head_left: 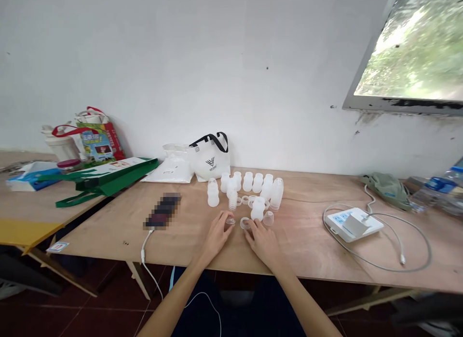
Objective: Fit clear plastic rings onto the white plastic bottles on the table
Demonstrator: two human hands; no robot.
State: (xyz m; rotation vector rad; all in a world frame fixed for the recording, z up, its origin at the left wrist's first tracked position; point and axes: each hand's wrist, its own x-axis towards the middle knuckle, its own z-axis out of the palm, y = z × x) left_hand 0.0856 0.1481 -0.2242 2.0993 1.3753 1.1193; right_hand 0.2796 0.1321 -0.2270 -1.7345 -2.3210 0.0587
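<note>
On the table in front of me, my left hand (220, 229) rests with its fingers and thumb curled about a small clear bottle nipple (230, 221). My right hand (264, 239) pinches a translucent ring (244, 223) at its fingertips. Just beyond the right fingers stands a frosted bottle (257, 209), and beside it sits a clear domed cap (268, 218). A capped bottle (213, 192) is upright at the left of the group. Several more frosted bottles (248, 181) form a row behind, with loose rings (245, 200) between. At the right end stands a taller clear piece (277, 194).
A phone-like blurred object (162, 211) with a white cable lies to the left. White bags (211, 158) lean on the wall, near a green bag (112, 177). To the right are a white box (352, 224) with a looped cable and a grey-green cloth (386, 188).
</note>
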